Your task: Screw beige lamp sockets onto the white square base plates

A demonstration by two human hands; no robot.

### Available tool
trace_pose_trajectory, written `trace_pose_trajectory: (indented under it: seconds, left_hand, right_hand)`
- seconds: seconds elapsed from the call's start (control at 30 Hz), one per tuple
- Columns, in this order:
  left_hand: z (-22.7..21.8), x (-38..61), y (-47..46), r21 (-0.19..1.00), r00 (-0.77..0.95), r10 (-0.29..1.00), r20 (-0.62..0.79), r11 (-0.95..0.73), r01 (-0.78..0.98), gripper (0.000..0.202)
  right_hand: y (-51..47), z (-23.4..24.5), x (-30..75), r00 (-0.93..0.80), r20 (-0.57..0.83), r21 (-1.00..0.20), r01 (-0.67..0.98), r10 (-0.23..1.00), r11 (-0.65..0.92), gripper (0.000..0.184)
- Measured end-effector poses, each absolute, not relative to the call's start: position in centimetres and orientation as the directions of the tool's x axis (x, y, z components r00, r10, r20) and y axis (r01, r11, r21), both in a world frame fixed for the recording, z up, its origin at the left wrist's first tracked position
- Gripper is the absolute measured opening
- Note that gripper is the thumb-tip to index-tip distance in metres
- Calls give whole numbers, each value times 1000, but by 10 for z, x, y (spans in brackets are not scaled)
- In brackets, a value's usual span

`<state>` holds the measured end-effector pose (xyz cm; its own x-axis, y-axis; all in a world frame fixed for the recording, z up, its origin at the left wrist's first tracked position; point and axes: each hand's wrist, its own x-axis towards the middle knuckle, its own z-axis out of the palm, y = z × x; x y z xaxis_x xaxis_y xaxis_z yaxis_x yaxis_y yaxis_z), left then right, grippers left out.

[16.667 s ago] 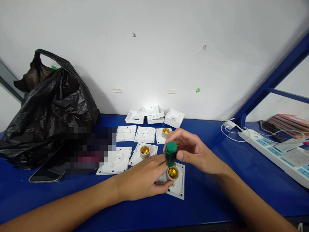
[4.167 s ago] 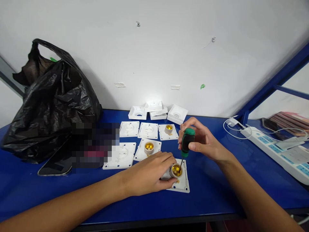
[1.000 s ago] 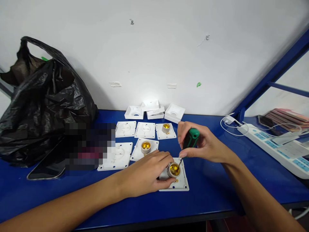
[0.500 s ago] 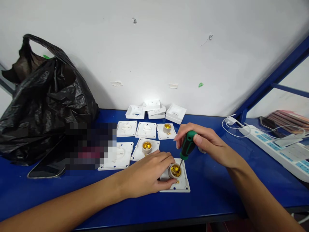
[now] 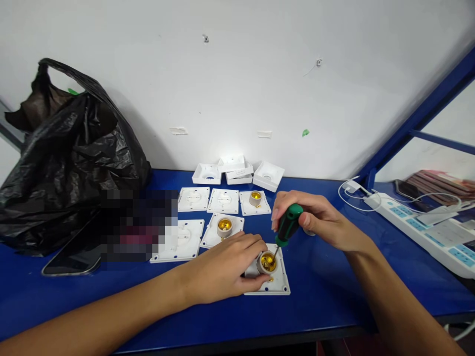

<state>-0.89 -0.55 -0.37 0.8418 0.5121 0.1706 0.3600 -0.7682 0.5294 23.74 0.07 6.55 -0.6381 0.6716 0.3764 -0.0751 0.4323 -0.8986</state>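
Note:
My left hand (image 5: 237,264) is closed around the side of a lamp socket (image 5: 266,263), thumb in front and fingers behind. This socket, brass-lined inside, stands upright on a square white base plate (image 5: 280,282) on the blue table. My right hand (image 5: 315,217) grips the green and black handle of a screwdriver (image 5: 288,225). The screwdriver leans, its shaft reaching down into the socket; the tip is hard to make out inside. Just behind my left hand, a second plate carries another brass-lined socket (image 5: 224,227). A small pale round part (image 5: 308,232) is partly hidden behind my right hand.
Several white base plates (image 5: 193,199) lie farther back, one with a socket (image 5: 256,198). White square covers (image 5: 268,176) are piled by the wall. A black plastic bag (image 5: 74,163) and a dark phone (image 5: 72,257) are at left, a power strip (image 5: 419,227) with cables at right.
The view has shifted slightly. The screwdriver handle and my right hand's fingers have changed angle a little, while my left hand keeps its hold on the socket.

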Motion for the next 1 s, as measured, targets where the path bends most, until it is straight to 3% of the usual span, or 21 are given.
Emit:
trace_pose_trajectory:
  seconds: [0.3,0.77,1.0]
  left_hand:
    - [-5,-10,-5,551,841,506,192,-765,334,24]
    - [-3,-9,-6,536,837,504,211,-776,333,20]
    - [-4,-9,-7,505,831,506,230,-792,343,19]
  right_hand:
    - [2,59,229,-576,489,-837,-99,654,539,20]
    - [0,56,225,-495,476,-857,-76,726,510,19]
    - [12,40,220,-122,440,-898,-34,890,439,29]
